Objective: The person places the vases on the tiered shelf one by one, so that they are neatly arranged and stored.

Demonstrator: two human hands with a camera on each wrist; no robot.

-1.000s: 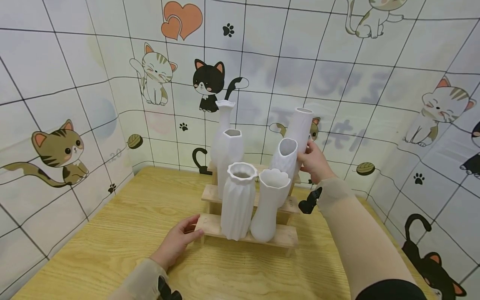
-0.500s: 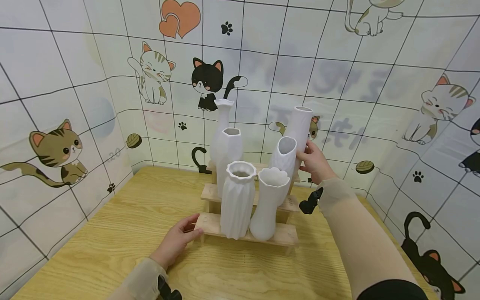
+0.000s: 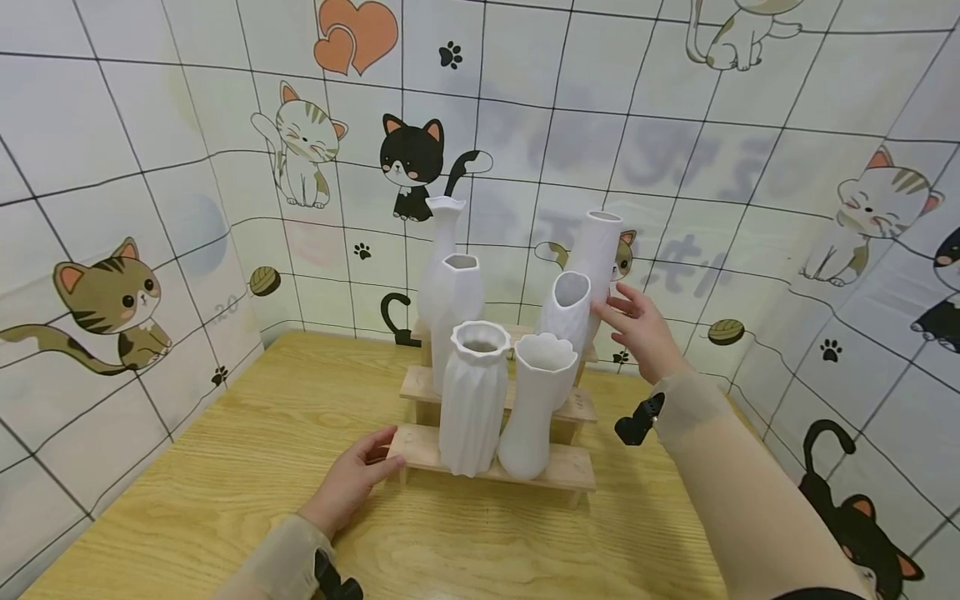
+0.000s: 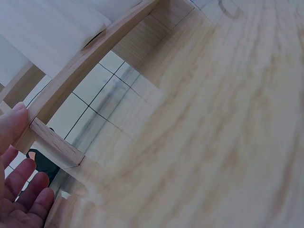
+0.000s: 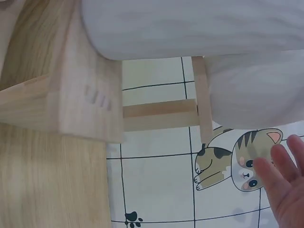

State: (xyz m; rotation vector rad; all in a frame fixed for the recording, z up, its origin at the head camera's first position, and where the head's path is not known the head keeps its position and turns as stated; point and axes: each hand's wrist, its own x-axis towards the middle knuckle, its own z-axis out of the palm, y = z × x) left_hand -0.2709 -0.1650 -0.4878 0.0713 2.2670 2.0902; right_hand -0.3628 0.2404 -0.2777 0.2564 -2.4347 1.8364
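A stepped wooden stand point(image 3: 573, 468) bears several white vases. My left hand point(image 3: 356, 479) holds the left end of its lowest shelf, thumb at the front corner, as the left wrist view also shows. My right hand point(image 3: 648, 333) is beside the tall cylindrical vase point(image 3: 597, 250) at the back right, fingers spread and gripping nothing. In front of that vase stands a slant-mouthed vase point(image 3: 567, 321). On the lowest shelf are a pleated vase point(image 3: 472, 412) and a scalloped-rim vase point(image 3: 531, 417). Behind at left are a hexagonal-mouthed vase point(image 3: 459, 292) and a flared-neck vase point(image 3: 444, 233).
The stand is on a wood-grain table point(image 3: 300, 392). A white gridded wall covering point(image 3: 510, 92) with cat pictures surrounds the table at the back and both sides.
My right hand gripped the tall back-right vase before; its fingers have now loosened and the hand has drawn slightly right. My left hand stays at the stand's end.
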